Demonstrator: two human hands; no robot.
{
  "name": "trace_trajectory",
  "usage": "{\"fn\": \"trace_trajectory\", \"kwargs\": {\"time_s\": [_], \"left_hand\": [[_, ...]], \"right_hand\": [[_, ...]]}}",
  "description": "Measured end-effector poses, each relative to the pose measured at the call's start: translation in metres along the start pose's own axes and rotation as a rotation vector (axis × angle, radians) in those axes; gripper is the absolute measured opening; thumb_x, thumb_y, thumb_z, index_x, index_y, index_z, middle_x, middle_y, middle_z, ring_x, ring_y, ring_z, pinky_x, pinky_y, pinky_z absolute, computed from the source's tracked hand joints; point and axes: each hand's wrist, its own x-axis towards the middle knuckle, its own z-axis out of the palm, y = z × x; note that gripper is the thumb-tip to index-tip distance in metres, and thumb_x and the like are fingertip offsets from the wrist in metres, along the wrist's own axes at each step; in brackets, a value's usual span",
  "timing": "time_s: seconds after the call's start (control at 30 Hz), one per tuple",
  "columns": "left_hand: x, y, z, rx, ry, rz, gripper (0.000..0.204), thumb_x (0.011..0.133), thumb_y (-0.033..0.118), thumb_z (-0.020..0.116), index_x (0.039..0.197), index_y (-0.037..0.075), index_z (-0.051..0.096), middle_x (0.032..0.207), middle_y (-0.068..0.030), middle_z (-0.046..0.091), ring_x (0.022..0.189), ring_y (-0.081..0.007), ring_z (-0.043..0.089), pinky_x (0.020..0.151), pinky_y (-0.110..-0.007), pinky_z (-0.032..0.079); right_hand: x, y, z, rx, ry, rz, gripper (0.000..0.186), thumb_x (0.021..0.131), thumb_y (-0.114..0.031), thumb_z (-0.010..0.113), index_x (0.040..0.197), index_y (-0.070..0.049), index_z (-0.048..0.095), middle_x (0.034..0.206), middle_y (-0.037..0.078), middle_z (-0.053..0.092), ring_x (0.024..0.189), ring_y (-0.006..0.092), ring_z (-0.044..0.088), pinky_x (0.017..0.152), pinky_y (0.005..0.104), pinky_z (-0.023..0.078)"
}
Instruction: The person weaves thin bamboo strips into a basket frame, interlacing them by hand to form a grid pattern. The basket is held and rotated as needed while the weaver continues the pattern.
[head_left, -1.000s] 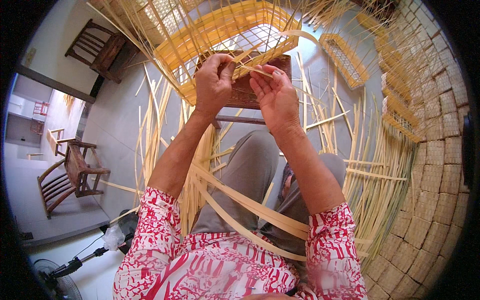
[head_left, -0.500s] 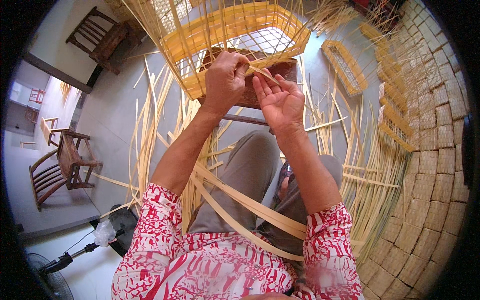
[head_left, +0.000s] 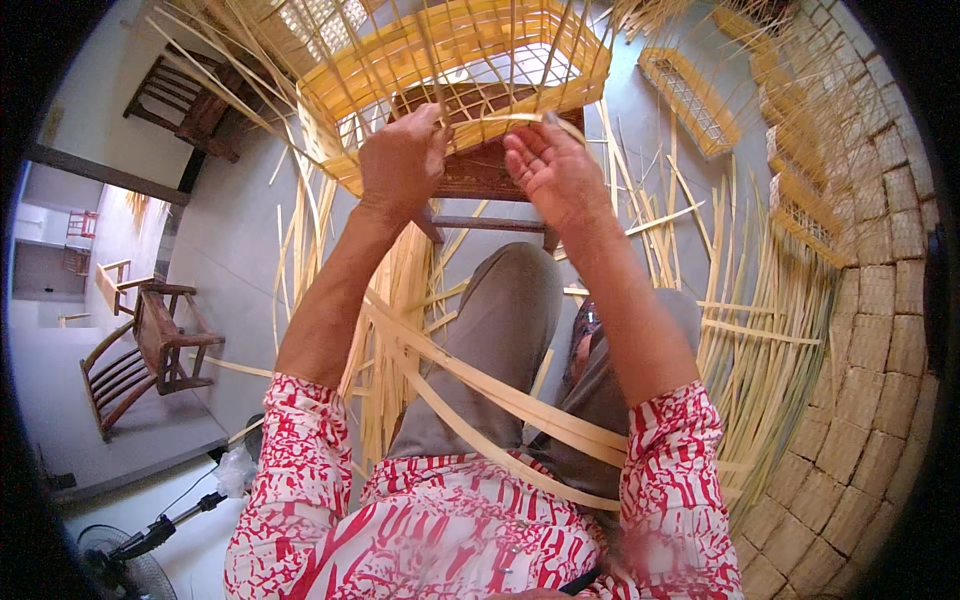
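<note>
The half-woven basket (head_left: 450, 60) stood on a dark wooden stool (head_left: 480, 170) right in front of the seated person's knees. Its open lattice base and low walls looked already formed, yet many uprights poked loose above the rim, so I judged the sides a good way from finished and the top edge not yet bound off. Loose bamboo strips (head_left: 760, 340) lay fanned over the floor to the right, and a few long ones crossed the lap (head_left: 500, 395), which suggested plenty of weaving was left.

The left hand (head_left: 400, 160) was closed around a thin strip (head_left: 500, 120) at the basket's near wall, fingers curled over it. The right hand (head_left: 555, 170) was held half open, palm up, fingertips touching the same strip where it arched between the two hands.

How the strip was threaded into the wall I could not make out; the hands covered that spot. The basket's far side was cut off at the top edge, and the stacked woven trays (head_left: 800, 200) against the wall blurred toward the rim.
</note>
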Motion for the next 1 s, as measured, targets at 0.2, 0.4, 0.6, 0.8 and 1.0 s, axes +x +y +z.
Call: {"fn": "trace_trajectory", "kwargs": {"time_s": [0.2,0.4,0.6,0.8,1.0], "left_hand": [[-0.048,-0.030,-0.036,-0.188,-0.070,0.013,0.014,0.090,0.015,0.068,0.103,0.010,0.066,0.081,-0.0079,0.072,0.074,-0.0300,0.070,0.061,-0.040,0.054],[-0.096,-0.023,-0.023,-0.459,0.311,-0.051,0.047,0.085,-0.004,0.073,0.125,0.009,0.053,0.121,-0.0110,0.065,0.094,-0.0212,0.071,0.074,-0.033,0.061],[-0.045,0.027,0.004,-0.234,0.221,0.252,0.019,0.086,0.003,0.071,0.104,0.005,0.065,0.101,-0.0117,0.066,0.088,-0.0302,0.070,0.076,-0.038,0.059],[-0.024,0.009,0.005,-0.253,0.121,0.188,0.013,0.086,0.011,0.074,0.096,0.006,0.069,0.090,-0.0098,0.066,0.081,-0.0310,0.068,0.069,-0.039,0.055],[-0.008,-0.001,-0.001,-0.473,0.083,0.172,0.008,0.083,0.010,0.076,0.085,0.006,0.070,0.078,-0.0086,0.064,0.070,-0.0252,0.063,0.062,-0.034,0.050]], "right_hand": [[0.004,0.007,-0.020,0.019,-0.138,0.082,0.010,0.100,-0.012,0.061,0.105,-0.005,0.055,0.096,0.010,0.063,0.085,0.0185,0.064,0.069,0.0296,0.056],[0.001,0.008,-0.029,0.018,-0.157,0.051,0.016,0.092,-0.002,0.068,0.098,-0.010,0.056,0.087,0.007,0.066,0.081,0.0204,0.069,0.067,0.0326,0.060],[-0.014,-0.004,-0.030,-0.126,-0.148,-0.071,0.012,0.094,-0.007,0.069,0.098,-0.009,0.059,0.089,0.007,0.068,0.079,0.0193,0.071,0.068,0.0309,0.062],[-0.019,-0.001,-0.023,-0.160,-0.231,-0.113,0.009,0.096,-0.005,0.065,0.104,-0.005,0.062,0.096,0.009,0.069,0.089,0.0207,0.071,0.080,0.0311,0.062],[-0.018,0.000,-0.016,-0.132,-0.153,-0.218,0.012,0.098,-0.004,0.059,0.110,-0.005,0.060,0.108,0.011,0.067,0.095,0.0226,0.069,0.082,0.0341,0.060]]}}
